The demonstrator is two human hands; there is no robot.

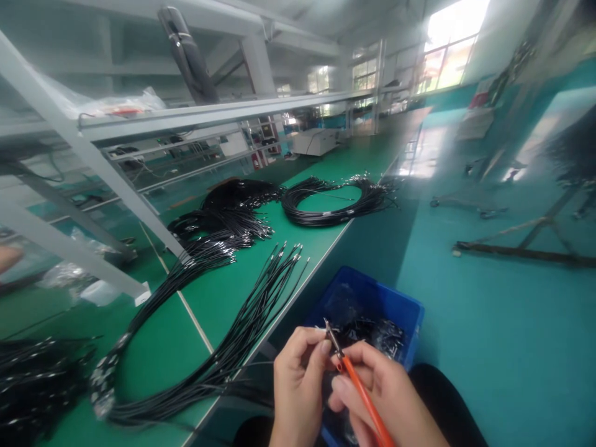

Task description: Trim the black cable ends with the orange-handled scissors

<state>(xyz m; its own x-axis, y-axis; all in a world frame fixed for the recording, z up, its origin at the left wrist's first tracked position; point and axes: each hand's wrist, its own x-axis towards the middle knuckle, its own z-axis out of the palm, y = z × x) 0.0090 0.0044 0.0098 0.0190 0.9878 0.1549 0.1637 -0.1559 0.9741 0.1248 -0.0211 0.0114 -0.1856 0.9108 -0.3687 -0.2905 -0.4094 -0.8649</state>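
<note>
My right hand (382,391) is closed round a thin orange-handled tool (361,391) whose metal tip (331,335) points up and left. My left hand (298,379) pinches its fingertips at that tip; what it holds there is too small to name. Both hands hover above a blue plastic bin (400,307) that sits on my lap and holds small dark parts in clear bags. Left of the hands, a bundle of black cables (251,323) with metal end fittings lies on the green bench (223,292).
More black cable bundles lie further up the bench, one coiled in a ring (333,198). A white metal rack frame (93,161) rises along the bench's left side. To the right are a teal floor (488,323) and a dark stand base (521,248).
</note>
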